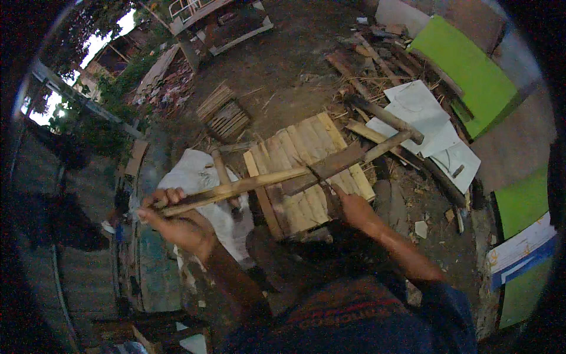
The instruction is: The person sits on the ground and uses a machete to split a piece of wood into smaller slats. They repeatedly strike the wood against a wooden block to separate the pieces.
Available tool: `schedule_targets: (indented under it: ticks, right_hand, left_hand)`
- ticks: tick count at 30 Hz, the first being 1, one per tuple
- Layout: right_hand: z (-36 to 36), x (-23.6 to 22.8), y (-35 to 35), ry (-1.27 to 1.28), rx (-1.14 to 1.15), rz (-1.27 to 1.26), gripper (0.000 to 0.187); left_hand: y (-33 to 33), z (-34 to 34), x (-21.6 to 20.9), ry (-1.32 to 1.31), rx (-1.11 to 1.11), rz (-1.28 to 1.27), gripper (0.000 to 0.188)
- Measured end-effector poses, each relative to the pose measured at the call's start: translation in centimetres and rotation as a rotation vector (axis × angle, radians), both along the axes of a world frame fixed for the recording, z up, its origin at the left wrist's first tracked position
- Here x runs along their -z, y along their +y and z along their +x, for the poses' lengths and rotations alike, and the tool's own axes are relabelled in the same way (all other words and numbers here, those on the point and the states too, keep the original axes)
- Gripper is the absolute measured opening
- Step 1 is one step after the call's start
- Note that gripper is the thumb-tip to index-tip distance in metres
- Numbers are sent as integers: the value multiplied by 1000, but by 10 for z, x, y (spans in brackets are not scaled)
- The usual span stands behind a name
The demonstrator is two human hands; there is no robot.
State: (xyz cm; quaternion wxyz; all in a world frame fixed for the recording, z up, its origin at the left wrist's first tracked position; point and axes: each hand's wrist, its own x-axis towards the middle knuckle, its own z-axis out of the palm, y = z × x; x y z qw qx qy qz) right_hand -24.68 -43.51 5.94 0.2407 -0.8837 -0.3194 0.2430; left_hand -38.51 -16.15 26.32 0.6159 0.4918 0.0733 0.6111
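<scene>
My left hand (183,227) is closed around the near left end of a long split strip of wood or bamboo (236,187). The strip slants up to the right across a pale slatted wooden panel (295,203). My right hand (356,209) is closed at the panel's near right side, on a dark, narrow blade-like tool (318,175). This tool crosses the strip near its far end; its handle is mostly hidden by my fingers and shadow. A darker flat piece of wood (345,159) lies just beyond that crossing.
White sacking (194,171) lies left of the panel, a short wooden stick (220,168) on it. A slatted crate (227,118) stands beyond. Rough poles (389,118), white sheets (421,109) and scrap wood crowd the right, beside green boards (466,65). Corrugated sheeting (82,271) borders the left.
</scene>
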Motion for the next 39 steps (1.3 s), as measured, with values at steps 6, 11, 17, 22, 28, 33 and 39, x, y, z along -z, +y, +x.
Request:
schedule_targets:
  ticks: [6, 11, 17, 22, 28, 33, 39]
  right_hand:
    - [-25, 60, -15, -215, 311, 606, 43]
    - [-32, 54, -11, 189, 623, 864, 45]
    - [-12, 9, 21, 467, 699, 1162, 37]
    - [-10, 2, 9, 370, 694, 1175, 31]
    - [20, -7, -34, 409, 975, 1224, 27]
    - [32, 6, -53, 363, 1020, 1245, 31]
    - [35, 32, -68, 470, 1047, 1136, 33]
  left_hand:
    - [75, 33, 160, 296, 37, -174, 68]
    - [56, 21, 159, -18, 13, -636, 66]
    - [74, -25, 235, -354, 355, -618, 51]
    - [5, 6, 224, -131, 378, -497, 46]
    - [46, -18, 244, 145, 609, -478, 42]
    - [14, 12, 229, 167, 430, -559, 39]
    - [-8, 16, 206, 53, 541, -570, 43]
